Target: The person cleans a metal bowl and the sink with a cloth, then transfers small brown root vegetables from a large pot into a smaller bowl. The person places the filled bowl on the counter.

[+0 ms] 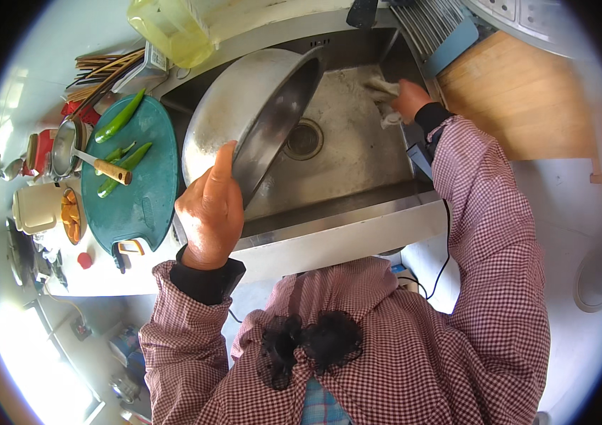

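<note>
My left hand [210, 205] is closed on the near rim of a large metal basin [233, 99]. The basin is tipped on its side over the left part of the steel sink [343, 166], its mouth turned to the right. At the sink's far right, my right hand [411, 100] grips a pale, wet-looking cloth [386, 92] against the sink bottom or wall; which one, I cannot tell. A round drain [304, 139] shows in the sink floor beside the basin's mouth.
Left of the sink lies a teal cutting board [146, 205] with several green peppers [122, 120] and a wooden-handled ladle [111, 170]. A yellowish plastic jug [173, 32] stands behind. To the right are a dish rack [432, 25] and a wooden board [520, 103].
</note>
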